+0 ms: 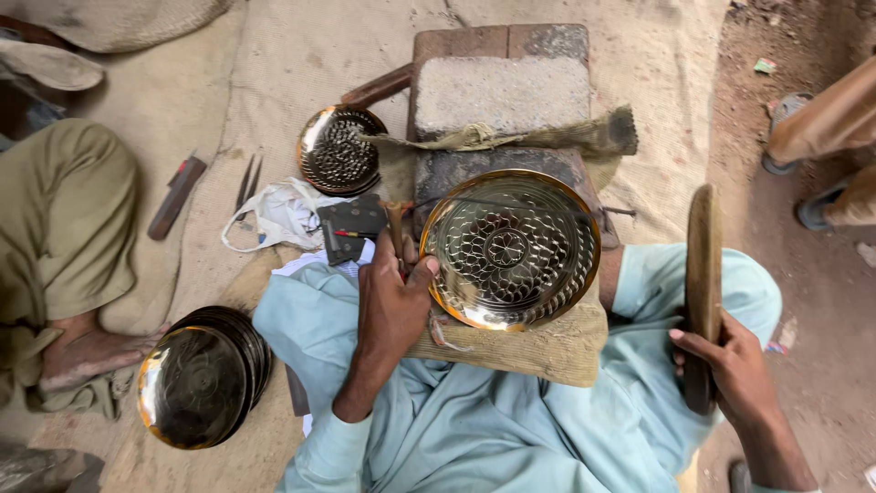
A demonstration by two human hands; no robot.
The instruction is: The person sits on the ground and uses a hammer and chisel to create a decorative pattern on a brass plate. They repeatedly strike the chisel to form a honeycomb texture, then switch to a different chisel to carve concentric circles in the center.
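A round brass plate [509,248] with an engraved floral pattern rests on a cloth pad [547,351] over my lap, leaning against a stone block [502,91]. My left hand [391,292] grips a thin chisel-like tool at the plate's left rim, thumb touching the rim. Off to the right of the plate, my right hand [730,365] holds a flat wooden mallet [703,274] raised upright.
A stack of dark plates [203,374] lies at the lower left. A smaller engraved plate [338,151] sits beside the block, near a white cloth [283,215], tweezers [246,183] and a red-tipped tool [178,196]. Another person's leg and bare foot [82,347] are at the left; sandalled feet [821,201] at the right.
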